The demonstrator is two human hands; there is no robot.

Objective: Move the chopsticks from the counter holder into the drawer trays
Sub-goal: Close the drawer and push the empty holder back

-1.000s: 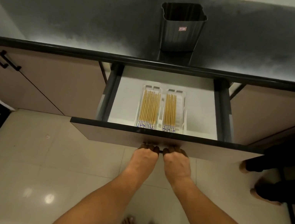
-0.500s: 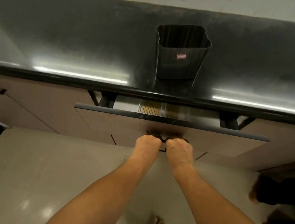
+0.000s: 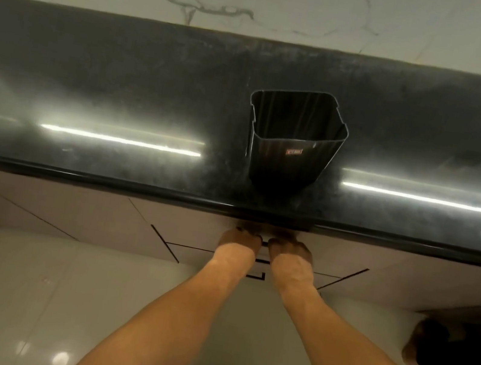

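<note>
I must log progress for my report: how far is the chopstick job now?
Done: the holder on the counter looks empty. In hand: the drawer is shut, left hand and right hand gripping its handle. Left: probably only letting go; the trays are hidden, so chopsticks inside cannot be confirmed.

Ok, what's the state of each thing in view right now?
holder: upright on the counter, looks empty.
drawer: shut, front tucked under the counter edge.
left hand: fingers curled on the drawer handle.
right hand: fingers curled on the same handle.
</note>
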